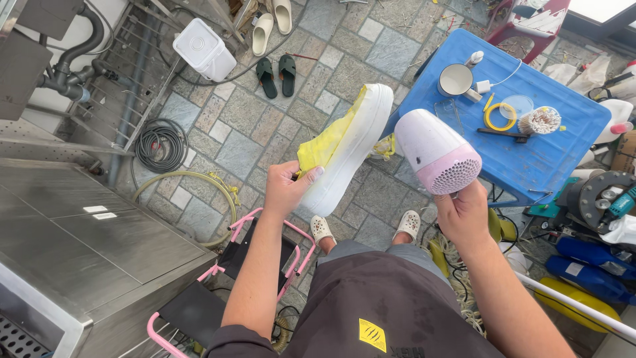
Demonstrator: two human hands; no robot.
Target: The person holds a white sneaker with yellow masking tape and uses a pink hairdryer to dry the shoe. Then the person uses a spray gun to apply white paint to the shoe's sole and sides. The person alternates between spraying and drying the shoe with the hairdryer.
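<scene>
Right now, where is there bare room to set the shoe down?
Free: the blue table's near half, below the yellow tape ring, and the steel counter. Crowded: the table's far edge around the mug and cotton swabs.

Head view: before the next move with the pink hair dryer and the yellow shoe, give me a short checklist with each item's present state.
1. Left hand grips the yellow shoe with the thick white sole at its near end: ok.
2. Right hand holds the pink and white hair dryer by its handle: ok.
3. Dryer nozzle aimed at the shoe: cannot tell; the grilled end faces the camera.
4. Dryer running: cannot tell.
5. Shoe and dryer apart, not touching: ok.
6. Blue plastic table has bare room to set things down: ok, though a white mug and small items crowd the far side.
</scene>
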